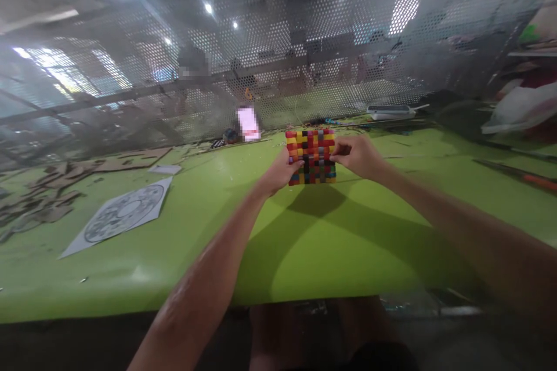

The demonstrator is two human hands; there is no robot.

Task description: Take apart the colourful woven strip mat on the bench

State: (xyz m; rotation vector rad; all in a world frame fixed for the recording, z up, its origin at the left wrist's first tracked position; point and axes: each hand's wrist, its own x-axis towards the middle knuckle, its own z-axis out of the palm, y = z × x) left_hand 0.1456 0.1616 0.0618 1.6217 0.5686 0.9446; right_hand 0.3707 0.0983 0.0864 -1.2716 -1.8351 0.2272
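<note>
Above the green table, back from its front edge, the woven panel looks light, flexible and slick, best held by its sides, where the left hand clamps it, thumb in front, and the right hand pinches its border.

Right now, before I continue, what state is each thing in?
Woven piece: held upright.
Left hand: gripping its left edge.
Right hand: pinching its right edge.
Printed sheet: flat, printed side up.
Cardboard scraps: scattered, overlapping.
Phone-like rectangle: bright, details blurred.
Translucent plastic: crumpled.
</note>
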